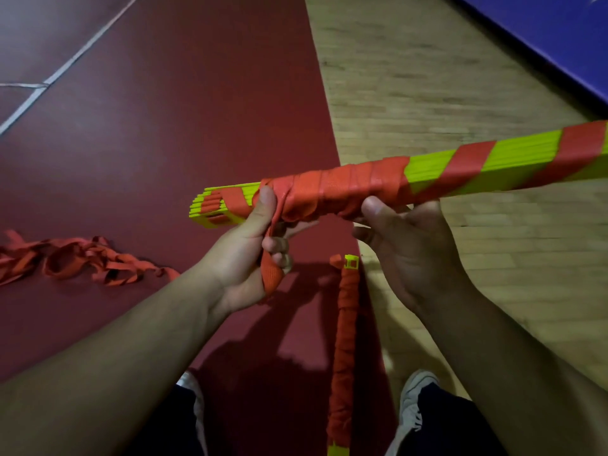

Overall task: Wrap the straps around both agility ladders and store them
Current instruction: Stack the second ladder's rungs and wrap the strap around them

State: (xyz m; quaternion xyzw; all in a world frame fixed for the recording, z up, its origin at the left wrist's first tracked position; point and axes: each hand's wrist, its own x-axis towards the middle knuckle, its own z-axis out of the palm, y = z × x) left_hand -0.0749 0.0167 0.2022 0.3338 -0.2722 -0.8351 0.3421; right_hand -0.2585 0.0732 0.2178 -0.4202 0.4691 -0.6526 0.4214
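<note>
I hold a bundle of yellow-green agility ladder rungs (424,167) level in front of me, with orange strap wound around it. My left hand (245,250) grips the bundle near its left end and pinches the loose strap end (271,274), which hangs down through my fingers. My right hand (404,245) supports the bundle from below near its middle. A second ladder bundle (343,340), wrapped tightly in orange strap, lies on the floor between my feet.
A loose pile of orange strap (85,263) lies on the dark red floor (164,143) at the left. Pale wooden flooring (444,77) runs on the right, with a blue mat edge (543,34) at the top right. My shoes (414,403) are at the bottom.
</note>
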